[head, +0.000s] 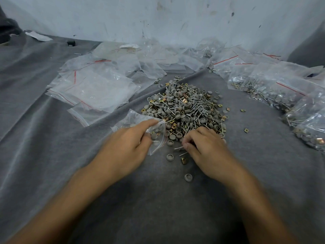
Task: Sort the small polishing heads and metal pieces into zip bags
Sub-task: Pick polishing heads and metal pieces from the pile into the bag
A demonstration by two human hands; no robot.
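A heap [186, 108] of grey round polishing heads, thin metal pins and small brass clips lies on the grey cloth in the middle. My left hand [130, 143] pinches the mouth of a small clear zip bag [154, 138] with a few grey heads inside, just left of the heap. My right hand [204, 148] sits at the heap's near edge, fingers curled, pinching a thin metal pin [178, 148]. Loose grey heads [169, 157] and a brass clip [184, 160] lie between the hands.
Empty zip bags [91, 88] with red seal lines lie stacked to the left. Filled bags [274, 90] are piled along the right. More bags lie by the white wall [158, 18] behind. A stray grey head [188, 177] lies near me on the cloth [158, 208].
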